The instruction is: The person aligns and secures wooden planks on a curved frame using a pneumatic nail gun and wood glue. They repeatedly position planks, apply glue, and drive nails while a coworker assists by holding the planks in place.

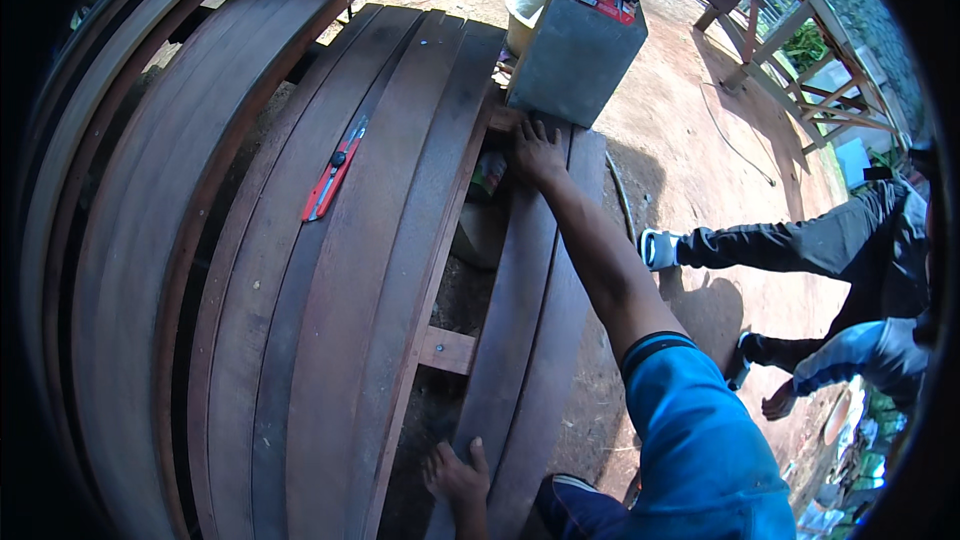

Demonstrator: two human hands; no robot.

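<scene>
- Two planks [502, 360] support the spread, empty right hand [538, 154], perhaps bracing.
- Left hand [458, 477] half-open at their edge, grip unclear.
- Red cutter [328, 187] on bench [385, 200], seemingly handy.

Right hand [540, 153] on bench [515, 320], left hand [457, 475] at its edge, red cutter [332, 180] on tabletop [350, 290]

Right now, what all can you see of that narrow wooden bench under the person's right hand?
The narrow bench has two long, reddish-brown planks side by side, with a dark seam between them. They look like wood. It runs alongside the wider slatted table, across a gap where a crosspiece shows. The right hand rests at its far end; the left hand is by its inner edge nearer the person, though contact there is hard to tell.
</scene>
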